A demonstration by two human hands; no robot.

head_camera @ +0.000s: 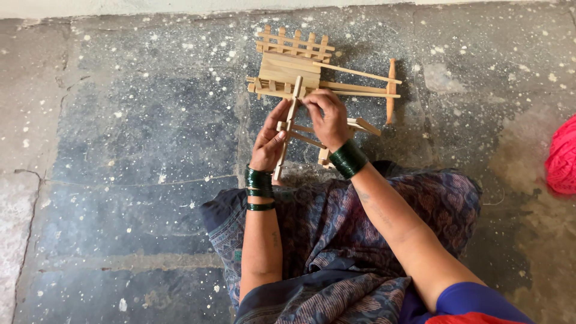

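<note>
A small frame of wooden craft sticks (287,133) is held upright between both hands above the stone floor. My left hand (268,141) grips its long stick from the left side. My right hand (329,117) pinches the same stick near its top, fingers curled over the crossbars. Just beyond lies a wooden stick model (294,66) shaped like a cart, with a fence-like rail at the far end and two long poles running right to a crossbar (391,90). Dark green bangles circle both wrists.
The floor (138,150) is dark grey stone speckled with white paint. A patterned purple-blue cloth (336,240) covers my lap at the bottom. A pink-red bundle (563,159) sits at the right edge.
</note>
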